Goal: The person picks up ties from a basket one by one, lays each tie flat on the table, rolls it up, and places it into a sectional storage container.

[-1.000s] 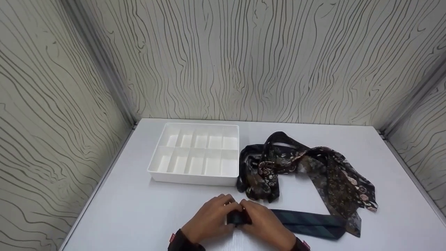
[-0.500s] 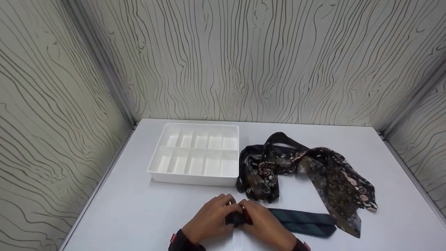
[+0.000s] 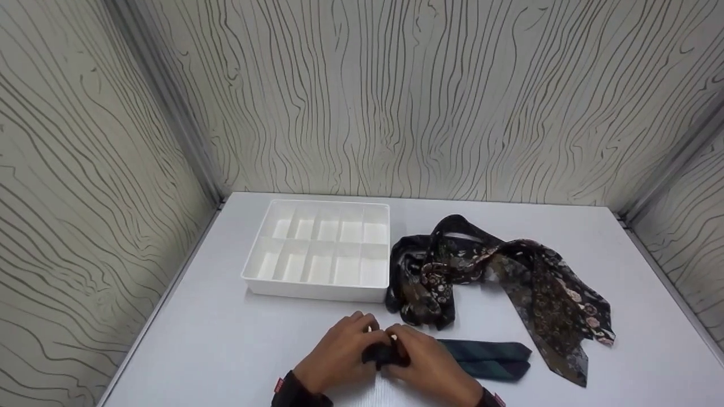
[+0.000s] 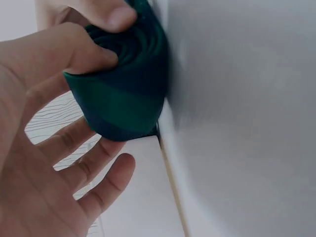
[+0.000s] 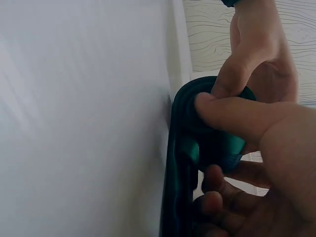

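A green and navy striped necktie (image 3: 493,360) is partly wound into a roll (image 4: 123,96), with its flat tail lying on the table to the right. My left hand (image 3: 344,349) pinches one side of the roll, thumb against the coiled edge, while the lower fingers spread loosely beneath. From the other side my right hand (image 3: 425,360) grips it, thumb pressed on the coil in the right wrist view and fingers curled near the tail. The roll stands on its long side against the table. In the head view the hands cover much of it.
A white divided tray (image 3: 317,290) with several compartments stands beyond my left hand. To its right lies a tangled heap of dark floral neckties (image 3: 435,277), with ends spreading right behind the striped tail. Wood-patterned panels (image 3: 362,102) wall the white table (image 3: 226,339).
The striped tie's free end has slid left toward my hands, so its flat tail is shorter. Both hands stay in about the same place around the roll. Tray and floral ties have not moved.
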Demonstrator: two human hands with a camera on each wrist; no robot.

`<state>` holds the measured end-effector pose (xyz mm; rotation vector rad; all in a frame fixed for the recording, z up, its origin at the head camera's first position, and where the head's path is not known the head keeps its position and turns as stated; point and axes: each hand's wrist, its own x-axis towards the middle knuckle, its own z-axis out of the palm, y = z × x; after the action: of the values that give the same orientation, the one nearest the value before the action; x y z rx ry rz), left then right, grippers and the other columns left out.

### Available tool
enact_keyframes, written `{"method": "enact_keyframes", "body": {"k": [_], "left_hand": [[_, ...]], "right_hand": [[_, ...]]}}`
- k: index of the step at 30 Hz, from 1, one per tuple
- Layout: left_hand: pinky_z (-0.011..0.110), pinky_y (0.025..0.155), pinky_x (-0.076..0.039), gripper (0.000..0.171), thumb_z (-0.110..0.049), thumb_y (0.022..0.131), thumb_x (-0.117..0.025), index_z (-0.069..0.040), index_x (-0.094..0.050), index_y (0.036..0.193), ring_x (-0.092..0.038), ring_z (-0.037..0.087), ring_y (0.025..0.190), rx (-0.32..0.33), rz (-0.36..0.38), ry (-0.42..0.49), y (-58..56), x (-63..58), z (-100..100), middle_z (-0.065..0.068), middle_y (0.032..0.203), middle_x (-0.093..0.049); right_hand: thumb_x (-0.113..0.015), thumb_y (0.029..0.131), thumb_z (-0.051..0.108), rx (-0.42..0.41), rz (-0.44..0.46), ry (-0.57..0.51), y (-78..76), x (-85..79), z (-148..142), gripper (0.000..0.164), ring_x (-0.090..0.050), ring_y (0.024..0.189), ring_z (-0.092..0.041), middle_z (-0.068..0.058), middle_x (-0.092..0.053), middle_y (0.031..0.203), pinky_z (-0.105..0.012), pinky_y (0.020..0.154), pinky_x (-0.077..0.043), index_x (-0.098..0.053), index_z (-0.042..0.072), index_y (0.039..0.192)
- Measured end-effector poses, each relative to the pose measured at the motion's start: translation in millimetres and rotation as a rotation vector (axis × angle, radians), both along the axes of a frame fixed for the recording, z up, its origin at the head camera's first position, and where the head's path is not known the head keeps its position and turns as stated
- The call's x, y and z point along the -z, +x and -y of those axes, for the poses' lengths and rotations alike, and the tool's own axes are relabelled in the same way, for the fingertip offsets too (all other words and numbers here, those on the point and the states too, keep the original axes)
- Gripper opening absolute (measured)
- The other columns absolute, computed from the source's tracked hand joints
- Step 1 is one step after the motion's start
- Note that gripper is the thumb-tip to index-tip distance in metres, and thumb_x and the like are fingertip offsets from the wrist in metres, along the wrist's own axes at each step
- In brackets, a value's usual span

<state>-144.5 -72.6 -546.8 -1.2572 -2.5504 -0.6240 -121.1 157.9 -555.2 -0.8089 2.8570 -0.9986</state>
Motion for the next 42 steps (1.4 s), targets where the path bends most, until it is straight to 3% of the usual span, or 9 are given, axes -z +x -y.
{"method": "enact_keyframes", "body": {"k": [3,6,8,13,19,26,32,38,42], "left_hand": [[0.024,0.086,-0.050,0.040,-0.021,0.077,-0.089,-0.029,-0.075,0.114,-0.057,0.010,0.099,-0.006,0.022,0.003,0.3,-0.5,-0.6,-0.008,0.106,-0.065],[0.025,0.088,-0.051,0.043,-0.019,0.078,-0.088,-0.028,-0.073,0.117,-0.059,0.010,0.100,0.003,0.042,0.009,0.7,0.0,-1.8,-0.008,0.109,-0.065],[0.025,0.088,-0.051,0.042,-0.020,0.079,-0.089,-0.028,-0.073,0.117,-0.060,0.010,0.099,0.013,0.041,0.018,0.4,1.0,-2.1,-0.007,0.109,-0.065],[0.022,0.085,-0.049,0.036,-0.024,0.080,-0.089,-0.029,-0.075,0.112,-0.058,0.009,0.095,0.006,0.041,0.025,-1.4,1.8,-1.5,-0.008,0.105,-0.064],[0.024,0.088,-0.052,0.046,-0.025,0.081,-0.088,-0.027,-0.069,0.122,-0.060,0.010,0.099,0.008,0.055,0.032,-1.0,2.8,-2.4,-0.007,0.111,-0.064],[0.023,0.085,-0.048,0.037,-0.030,0.078,-0.091,-0.030,-0.074,0.111,-0.057,0.008,0.095,0.012,0.035,0.033,-2.4,3.3,-3.6,-0.009,0.105,-0.063],[0.025,0.089,-0.050,0.047,-0.034,0.081,-0.089,-0.029,-0.070,0.123,-0.059,0.009,0.101,0.014,0.051,0.010,-1.9,2.2,-7.3,-0.009,0.112,-0.064],[0.022,0.086,-0.047,0.040,-0.033,0.079,-0.090,-0.030,-0.074,0.115,-0.057,0.008,0.098,0.013,0.037,0.013,-1.7,2.0,-7.2,-0.009,0.107,-0.063],[0.024,0.089,-0.048,0.048,-0.030,0.078,-0.089,-0.031,-0.072,0.123,-0.056,0.009,0.101,0.011,0.064,0.004,0.2,1.8,-7.7,-0.009,0.111,-0.064]], "right_hand": [[-0.088,0.085,0.031,0.004,-0.038,0.017,0.6,0.8,0.5,0.039,-0.059,0.086,-0.004,0.011,-0.064,0.098,-0.027,0.071,-0.049,-0.063,0.024,0.114],[-0.088,0.085,0.028,0.004,-0.046,0.037,0.3,1.0,1.2,0.038,-0.064,0.088,-0.008,0.009,-0.067,0.099,-0.031,0.074,-0.053,-0.061,0.022,0.111],[-0.088,0.085,0.032,0.005,-0.034,0.041,0.5,0.6,1.3,0.040,-0.066,0.091,-0.010,0.008,-0.070,0.104,-0.032,0.077,-0.055,-0.061,0.024,0.113],[-0.088,0.084,0.041,0.021,-0.015,0.031,0.9,0.8,1.1,0.042,-0.058,0.084,-0.004,0.012,-0.064,0.097,-0.026,0.069,-0.047,-0.062,0.027,0.114],[-0.089,0.083,0.035,0.028,-0.009,0.078,1.3,0.9,0.1,0.045,-0.068,0.093,-0.015,0.005,-0.071,0.106,-0.036,0.078,-0.057,-0.060,0.022,0.115],[-0.087,0.085,0.042,0.010,0.010,0.043,0.6,-0.5,-2.1,0.042,-0.056,0.082,-0.004,0.012,-0.063,0.098,-0.024,0.067,-0.044,-0.061,0.026,0.113],[-0.089,0.083,0.039,0.022,-0.008,0.102,0.2,0.6,-2.7,0.046,-0.068,0.095,-0.014,0.005,-0.071,0.108,-0.037,0.079,-0.057,-0.063,0.020,0.116],[-0.089,0.084,0.042,0.015,0.030,0.055,-0.5,-1.2,-4.8,0.043,-0.059,0.085,-0.005,0.011,-0.065,0.098,-0.027,0.069,-0.047,-0.061,0.026,0.113],[-0.088,0.084,0.038,0.019,0.032,0.089,1.6,-1.1,-5.6,0.045,-0.066,0.092,-0.012,0.006,-0.070,0.105,-0.033,0.076,-0.054,-0.061,0.024,0.116]]}}
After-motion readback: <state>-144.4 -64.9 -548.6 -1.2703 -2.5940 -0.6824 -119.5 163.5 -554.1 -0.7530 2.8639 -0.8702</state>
